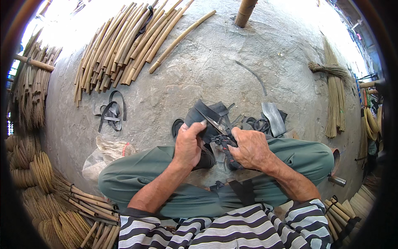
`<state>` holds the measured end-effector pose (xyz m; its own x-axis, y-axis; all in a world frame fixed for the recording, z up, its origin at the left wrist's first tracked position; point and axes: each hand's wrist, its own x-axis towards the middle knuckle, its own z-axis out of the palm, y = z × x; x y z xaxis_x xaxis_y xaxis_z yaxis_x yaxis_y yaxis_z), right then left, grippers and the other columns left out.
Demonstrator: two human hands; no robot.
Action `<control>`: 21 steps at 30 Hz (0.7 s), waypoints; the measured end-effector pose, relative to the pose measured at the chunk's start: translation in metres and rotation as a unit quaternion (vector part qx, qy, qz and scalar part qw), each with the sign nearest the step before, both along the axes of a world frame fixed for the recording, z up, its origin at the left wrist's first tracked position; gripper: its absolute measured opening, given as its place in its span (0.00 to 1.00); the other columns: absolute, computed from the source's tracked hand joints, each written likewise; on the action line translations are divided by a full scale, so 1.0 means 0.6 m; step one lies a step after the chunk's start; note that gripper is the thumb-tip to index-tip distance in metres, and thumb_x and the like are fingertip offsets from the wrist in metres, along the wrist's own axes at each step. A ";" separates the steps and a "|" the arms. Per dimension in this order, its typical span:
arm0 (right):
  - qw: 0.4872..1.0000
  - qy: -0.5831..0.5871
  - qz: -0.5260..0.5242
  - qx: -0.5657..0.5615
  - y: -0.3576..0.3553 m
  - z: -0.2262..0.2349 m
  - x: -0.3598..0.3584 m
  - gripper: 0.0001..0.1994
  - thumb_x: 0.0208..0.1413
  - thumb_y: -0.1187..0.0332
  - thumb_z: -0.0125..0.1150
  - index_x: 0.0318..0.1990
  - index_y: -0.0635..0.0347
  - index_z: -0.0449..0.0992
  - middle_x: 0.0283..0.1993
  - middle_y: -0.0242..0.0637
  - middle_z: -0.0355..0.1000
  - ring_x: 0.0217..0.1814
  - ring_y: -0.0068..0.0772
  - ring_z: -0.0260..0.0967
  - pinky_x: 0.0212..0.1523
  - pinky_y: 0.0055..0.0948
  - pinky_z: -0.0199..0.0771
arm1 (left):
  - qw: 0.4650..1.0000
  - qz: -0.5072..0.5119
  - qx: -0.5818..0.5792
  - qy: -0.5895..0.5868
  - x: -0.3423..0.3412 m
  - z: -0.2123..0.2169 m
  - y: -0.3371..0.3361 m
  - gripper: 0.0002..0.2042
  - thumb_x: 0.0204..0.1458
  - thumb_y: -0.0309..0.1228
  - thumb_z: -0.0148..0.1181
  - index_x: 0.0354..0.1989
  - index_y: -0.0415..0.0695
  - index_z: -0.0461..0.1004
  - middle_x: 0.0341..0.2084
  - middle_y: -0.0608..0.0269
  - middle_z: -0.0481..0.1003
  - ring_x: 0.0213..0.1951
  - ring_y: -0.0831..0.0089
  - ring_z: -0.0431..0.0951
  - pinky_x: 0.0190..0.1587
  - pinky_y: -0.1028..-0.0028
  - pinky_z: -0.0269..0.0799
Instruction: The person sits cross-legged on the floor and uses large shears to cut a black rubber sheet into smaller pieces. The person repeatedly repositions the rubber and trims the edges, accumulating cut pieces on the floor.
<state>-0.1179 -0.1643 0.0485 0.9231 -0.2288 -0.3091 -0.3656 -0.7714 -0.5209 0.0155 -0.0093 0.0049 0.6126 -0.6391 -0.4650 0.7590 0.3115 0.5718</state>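
My right hand (251,148) is closed round the dark wrapped handles of a pair of scissors (215,124), whose blades point up and to the left. In my left hand (189,144) a dark rubber sheet (194,115) is pinched between thumb and fingers. The scissor blades lie over that sheet; whether they are cutting into it I cannot tell. Just right of my hands, a grey rubber piece (273,118) rests on a tangle of black strips (254,124). My fingers on the left are partly hidden behind the sheet.
Bamboo poles (120,45) lie in a row at the far left, with a coil of black strips (111,113) nearer. A pale sack (108,154) is by my left knee. Broom bundles (334,95) lie at the right, and coiled woven bundles (43,174) at the left. An upright post (245,13) stands beyond.
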 end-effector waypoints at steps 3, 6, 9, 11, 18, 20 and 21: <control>1.000 -0.018 0.006 -0.009 0.000 -0.003 -0.001 0.17 0.52 0.61 0.70 0.36 0.63 0.69 0.29 0.51 0.75 0.35 0.62 0.75 0.38 0.50 0.72 | 0.999 0.016 -0.013 0.046 0.022 0.000 0.003 0.09 0.63 0.24 0.54 0.49 0.37 0.77 0.41 0.58 0.82 0.42 0.68 0.85 0.50 0.67 0.82; 0.997 -0.070 0.013 -0.037 0.002 -0.009 0.003 0.18 0.51 0.60 0.71 0.37 0.62 0.69 0.31 0.49 0.74 0.37 0.58 0.74 0.39 0.47 0.68 | 0.999 0.044 -0.006 0.003 0.026 0.008 0.000 0.12 0.64 0.23 0.52 0.54 0.35 0.75 0.44 0.55 0.82 0.44 0.66 0.85 0.51 0.66 0.84; 0.992 -0.099 0.014 -0.079 0.000 -0.010 0.003 0.20 0.50 0.59 0.72 0.40 0.61 0.69 0.35 0.47 0.72 0.41 0.53 0.72 0.43 0.45 0.63 | 0.990 0.059 -0.051 -0.116 0.007 0.016 -0.002 0.15 0.64 0.22 0.51 0.58 0.35 0.73 0.49 0.54 0.82 0.48 0.67 0.84 0.55 0.66 0.82; 0.987 -0.129 0.011 -0.099 -0.001 -0.011 0.004 0.22 0.48 0.57 0.74 0.40 0.61 0.70 0.36 0.45 0.71 0.41 0.49 0.71 0.43 0.44 0.61 | 0.991 0.061 -0.026 -0.120 -0.015 0.016 -0.008 0.16 0.64 0.21 0.51 0.60 0.36 0.73 0.51 0.54 0.81 0.51 0.68 0.83 0.57 0.67 0.79; 0.991 -0.088 0.011 -0.101 0.000 -0.009 0.003 0.23 0.48 0.55 0.74 0.40 0.62 0.71 0.37 0.46 0.72 0.41 0.48 0.72 0.44 0.43 0.62 | 0.998 0.032 -0.007 -0.053 -0.033 0.010 -0.005 0.13 0.62 0.22 0.55 0.54 0.41 0.75 0.48 0.64 0.80 0.49 0.73 0.81 0.56 0.68 0.78; 0.996 -0.063 0.005 -0.058 0.002 -0.006 0.003 0.21 0.50 0.56 0.73 0.39 0.63 0.71 0.35 0.48 0.74 0.39 0.52 0.75 0.42 0.46 0.66 | 0.999 0.041 0.003 -0.027 -0.029 0.013 -0.004 0.12 0.62 0.21 0.55 0.52 0.41 0.76 0.46 0.63 0.80 0.48 0.73 0.82 0.55 0.68 0.79; 0.998 -0.038 0.005 -0.041 0.002 -0.004 0.003 0.21 0.51 0.56 0.72 0.39 0.64 0.71 0.34 0.49 0.76 0.38 0.54 0.76 0.41 0.47 0.69 | 0.999 0.046 -0.011 -0.011 -0.027 0.015 -0.005 0.11 0.62 0.21 0.54 0.51 0.41 0.76 0.46 0.62 0.81 0.48 0.72 0.82 0.55 0.67 0.79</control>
